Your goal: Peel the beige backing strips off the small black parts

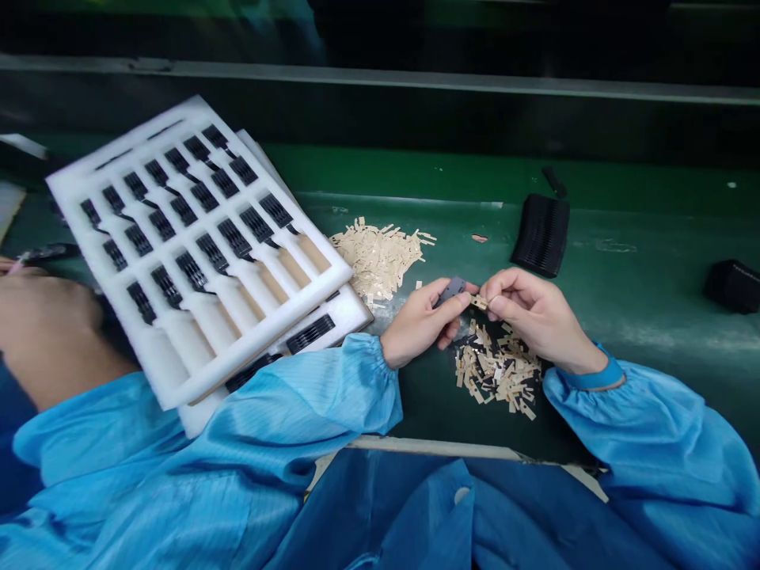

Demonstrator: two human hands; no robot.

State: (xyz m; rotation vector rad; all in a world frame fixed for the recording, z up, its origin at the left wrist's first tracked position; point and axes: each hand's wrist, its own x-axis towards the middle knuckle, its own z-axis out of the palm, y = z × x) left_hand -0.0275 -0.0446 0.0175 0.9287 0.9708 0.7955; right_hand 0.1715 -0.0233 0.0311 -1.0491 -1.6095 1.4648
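I see the left hand (423, 323) closed around a small grey part (452, 288) above the green belt (623, 237); the right hand (534, 317) pinches a tan strip (480, 302) just beside it, over the scrap pile (499, 372), with the foam tray (195, 237) off left

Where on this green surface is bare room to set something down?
Bare surface: between the tan strip pile and the black stack, and between the right hand and the black block. Crowded: foam trays at left, mixed scraps beside the left hand.
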